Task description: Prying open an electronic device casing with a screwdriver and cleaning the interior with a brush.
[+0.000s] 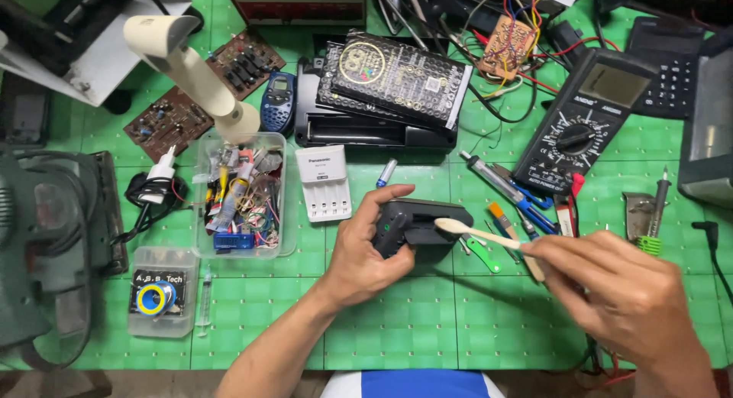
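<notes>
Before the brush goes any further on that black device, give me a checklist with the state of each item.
1. Left hand has a firm hold on the black device: ok, fingers wrap its left end and lift it off the green mat.
2. Right hand controls the toothbrush: ok, held by the handle's end.
3. Brush head meets the device: ok, it sits at the top right edge.
4. Device opening faces the brush: cannot tell, the slot is dark.
5. Bristles clean and dry: cannot tell, too small.
6. Room beside the work: not ok, the white battery charger and blue-handled tools crowd it.
</notes>
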